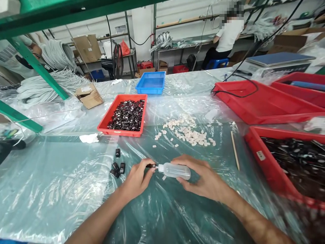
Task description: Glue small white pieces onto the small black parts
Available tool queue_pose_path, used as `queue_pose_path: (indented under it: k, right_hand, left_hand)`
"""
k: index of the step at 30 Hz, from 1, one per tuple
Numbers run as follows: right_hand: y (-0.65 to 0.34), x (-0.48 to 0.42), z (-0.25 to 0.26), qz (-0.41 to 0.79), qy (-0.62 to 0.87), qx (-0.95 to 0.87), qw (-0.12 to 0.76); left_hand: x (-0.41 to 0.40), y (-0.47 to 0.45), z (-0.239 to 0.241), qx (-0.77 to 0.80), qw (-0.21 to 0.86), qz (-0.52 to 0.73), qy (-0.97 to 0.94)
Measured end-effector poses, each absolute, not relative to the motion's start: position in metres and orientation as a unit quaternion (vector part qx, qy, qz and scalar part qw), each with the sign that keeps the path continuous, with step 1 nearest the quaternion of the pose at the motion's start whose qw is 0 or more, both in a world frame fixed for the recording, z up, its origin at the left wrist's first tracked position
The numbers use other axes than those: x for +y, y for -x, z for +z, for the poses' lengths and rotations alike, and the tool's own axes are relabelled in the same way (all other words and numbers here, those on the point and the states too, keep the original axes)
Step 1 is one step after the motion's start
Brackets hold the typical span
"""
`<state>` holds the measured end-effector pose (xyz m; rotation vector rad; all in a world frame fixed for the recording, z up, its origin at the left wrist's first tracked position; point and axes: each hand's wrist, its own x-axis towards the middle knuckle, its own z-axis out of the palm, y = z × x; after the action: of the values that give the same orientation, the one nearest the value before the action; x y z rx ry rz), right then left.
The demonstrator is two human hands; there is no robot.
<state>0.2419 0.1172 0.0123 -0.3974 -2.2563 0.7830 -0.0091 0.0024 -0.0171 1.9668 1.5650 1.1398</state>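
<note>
My left hand (139,177) pinches a small black plastic part (150,166) between thumb and fingers. In my right hand (200,174) is a translucent squeeze bottle (176,170), lying sideways with its narrow tip pointing left. The tip meets the black part or is very close to it; I cannot tell whether they touch. Several similar black parts (117,168) lie on the table left of my left hand. Beyond the bottle, small whitish pieces (191,134) are scattered in a loose pile.
Plastic sheeting covers the green table (73,183). A red tray (106,128) of black parts stands ahead, with a blue tray (151,91) behind it. Red bins (264,162) line the right, near a thin wooden stick (235,150). A green post (38,67) rises at left; a person (227,37) sits far back.
</note>
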Motion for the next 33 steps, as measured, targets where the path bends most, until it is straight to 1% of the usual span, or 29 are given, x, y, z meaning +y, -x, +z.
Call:
queue_pose_path:
  k: [6, 11, 18, 26, 33]
  right_hand:
    - [-0.243, 0.106, 0.016, 0.292, 0.15, -0.874, 0.358]
    - [-0.245, 0.106, 0.019, 0.294, 0.162, -0.873, 0.354]
    - [-0.247, 0.104, 0.023, 0.271, 0.164, -0.882, 0.349]
    - [-0.249, 0.104, 0.026, 0.265, 0.152, -0.886, 0.349]
    - [-0.251, 0.112, 0.027, 0.245, 0.118, -0.889, 0.369]
  left_hand:
    - [0.003, 0.01, -0.017, 0.546, 0.181, 0.4, -0.713]
    - [0.004, 0.008, -0.019, 0.534, 0.142, 0.408, -0.727]
    - [0.003, 0.006, -0.018, 0.524, 0.125, 0.416, -0.733]
    - [0.006, 0.005, -0.013, 0.5, 0.106, 0.42, -0.75]
    - [0.007, 0.005, -0.011, 0.484, 0.089, 0.414, -0.765]
